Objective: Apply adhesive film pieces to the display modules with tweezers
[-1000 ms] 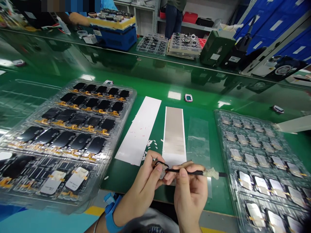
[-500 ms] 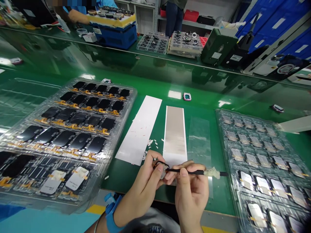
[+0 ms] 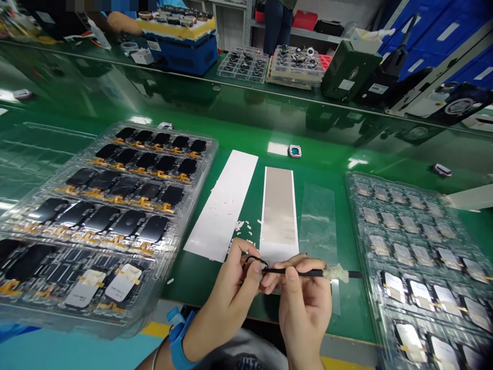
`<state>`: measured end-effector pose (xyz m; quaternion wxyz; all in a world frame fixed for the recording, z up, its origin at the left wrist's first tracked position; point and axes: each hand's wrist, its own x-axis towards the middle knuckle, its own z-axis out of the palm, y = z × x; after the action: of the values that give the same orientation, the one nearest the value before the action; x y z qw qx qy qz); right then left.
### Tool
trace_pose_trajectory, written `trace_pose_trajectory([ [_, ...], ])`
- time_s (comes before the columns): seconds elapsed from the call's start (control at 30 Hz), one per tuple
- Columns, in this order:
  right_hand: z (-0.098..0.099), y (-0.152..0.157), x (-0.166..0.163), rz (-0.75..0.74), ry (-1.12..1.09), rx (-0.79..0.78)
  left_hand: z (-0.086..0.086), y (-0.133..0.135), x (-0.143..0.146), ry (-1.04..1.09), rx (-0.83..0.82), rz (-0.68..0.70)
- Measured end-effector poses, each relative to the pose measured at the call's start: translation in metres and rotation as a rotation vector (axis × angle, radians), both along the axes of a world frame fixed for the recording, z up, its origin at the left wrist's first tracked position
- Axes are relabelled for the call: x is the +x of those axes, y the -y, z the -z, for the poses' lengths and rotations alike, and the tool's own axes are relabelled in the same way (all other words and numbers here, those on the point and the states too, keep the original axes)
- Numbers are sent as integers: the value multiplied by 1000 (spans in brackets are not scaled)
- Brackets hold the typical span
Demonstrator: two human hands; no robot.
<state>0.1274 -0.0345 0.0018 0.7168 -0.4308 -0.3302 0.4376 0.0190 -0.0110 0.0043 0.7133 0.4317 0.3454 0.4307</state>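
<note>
My left hand [image 3: 227, 303] pinches a small watch screen [image 3: 259, 258] with a dark curved rim. Fingers and thumb cover most of that part. Black tweezers [image 3: 311, 273] lie across my right hand [image 3: 304, 303], gripped between thumb and fingers. Their tip meets the screen near my left thumb. A lump of pale, crumpled material [image 3: 336, 273] is stuck round the tweezers' rear part. Just beyond my hands lies a white-edged strip sheet [image 3: 279, 205] with a beige face, partly hidden by them.
At left, a clear tray [image 3: 210, 154] holds rows of black watch screens. Another tray [image 3: 356, 226] with silvery-backed screens stands at right. A white sheet [image 3: 223, 205], small white scraps [image 3: 239, 226] and a clear film [image 3: 319, 216] lie between. A raised shelf [image 3: 185, 85] runs behind.
The view has shifted slightly. Both hands keep nearly the same place and grip, with the tweezer tip still at the watch screen, which seems turned a little.
</note>
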Motion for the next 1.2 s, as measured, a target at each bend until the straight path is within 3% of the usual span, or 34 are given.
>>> trace_pose_trajectory([
  [0.43, -3, 1, -2, 3, 112, 27, -6, -6, 2, 103, -62, 32],
  [0.63, -8, 8, 1, -76, 152, 100, -7, -10, -1, -14, -98, -110],
  [0.9, -6, 0, 41, 189, 224, 141, -17, 4, -10, -126, -6, 22],
  [1.07, 6, 2, 42, 232, 288, 128, -28, 19, -25, -254, 94, -31],
  [1.2, 13, 3, 45, 325, 339, 127, -47, 30, -67, -485, 228, -128],
])
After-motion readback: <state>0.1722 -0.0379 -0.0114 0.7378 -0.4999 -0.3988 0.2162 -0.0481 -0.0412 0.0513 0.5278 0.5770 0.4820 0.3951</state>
